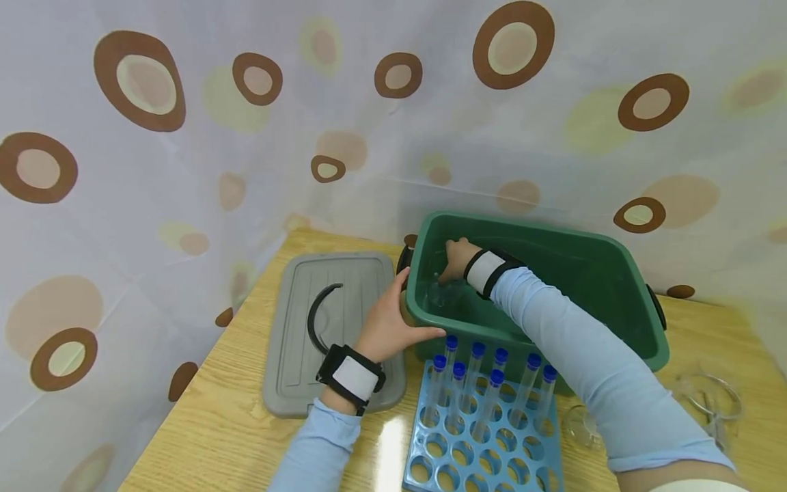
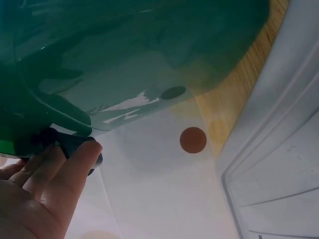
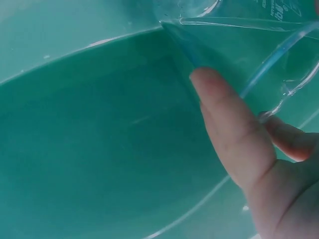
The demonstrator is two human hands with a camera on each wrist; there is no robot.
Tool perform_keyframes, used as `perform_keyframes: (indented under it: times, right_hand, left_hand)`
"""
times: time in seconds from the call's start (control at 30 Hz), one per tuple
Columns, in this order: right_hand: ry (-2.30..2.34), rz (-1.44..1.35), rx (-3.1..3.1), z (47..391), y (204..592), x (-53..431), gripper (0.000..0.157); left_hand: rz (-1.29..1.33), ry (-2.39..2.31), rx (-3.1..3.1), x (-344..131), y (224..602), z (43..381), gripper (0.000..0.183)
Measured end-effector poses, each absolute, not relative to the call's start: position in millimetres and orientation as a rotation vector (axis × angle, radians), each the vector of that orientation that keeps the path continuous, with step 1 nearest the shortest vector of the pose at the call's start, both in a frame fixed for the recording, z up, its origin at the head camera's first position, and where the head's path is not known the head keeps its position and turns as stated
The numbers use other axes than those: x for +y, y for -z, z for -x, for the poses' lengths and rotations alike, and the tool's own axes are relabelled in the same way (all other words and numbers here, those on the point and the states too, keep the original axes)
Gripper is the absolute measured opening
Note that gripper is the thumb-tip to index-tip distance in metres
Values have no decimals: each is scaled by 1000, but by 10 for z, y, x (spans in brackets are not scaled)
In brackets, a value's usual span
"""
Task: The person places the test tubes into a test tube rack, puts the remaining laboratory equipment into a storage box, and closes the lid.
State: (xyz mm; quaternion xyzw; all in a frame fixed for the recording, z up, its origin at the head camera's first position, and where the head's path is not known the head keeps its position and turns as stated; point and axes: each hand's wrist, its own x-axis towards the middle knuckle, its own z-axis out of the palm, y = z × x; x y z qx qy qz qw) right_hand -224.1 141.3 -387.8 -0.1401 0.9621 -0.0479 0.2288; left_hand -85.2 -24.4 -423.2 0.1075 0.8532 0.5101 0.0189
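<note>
My right hand (image 1: 458, 260) reaches down inside the green plastic bin (image 1: 615, 256), at its left end, beside clear glassware (image 1: 438, 292). In the right wrist view the thumb (image 3: 224, 114) lies straight against clear, glossy edges, and a clear vessel with white print (image 3: 279, 10) shows at the top. I cannot tell whether the fingers have hold of it. My left hand (image 1: 390, 321) spans the bin's near left corner, thumb along the front rim. In the left wrist view its straight fingers (image 2: 75, 174) touch the black handle (image 2: 72, 142).
A grey lid (image 1: 295, 355) with a black handle lies left of the bin. In front stands a blue rack (image 1: 424, 437) holding several blue-capped tubes (image 1: 490, 403). A small clear dish (image 1: 581, 427) and clear rings with a metal tool (image 1: 713, 410) lie at right. Patterned cloth (image 1: 369, 102) hangs behind.
</note>
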Motion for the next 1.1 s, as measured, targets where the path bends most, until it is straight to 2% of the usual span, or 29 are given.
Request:
perform_keyframes:
  times: [0.4,0.67,0.87,1.1]
  right_hand:
    - [140,327,2626,2180,3794,1356,87]
    - [147,325,2633,2324,3934,1423,92]
    - [147,316,2620,2168,3774,1390,83]
    - [163,312,2586,2117,3768,1380,92]
  left_hand:
    - [-357,-1590,2670,-238,4175,819,107]
    - [-371,-1592,2676,-228,4159,812,108]
    - [-378,-1590,2682,-216,4170,807,107]
    - [-367,-1585,2652,-223,4235,822,108]
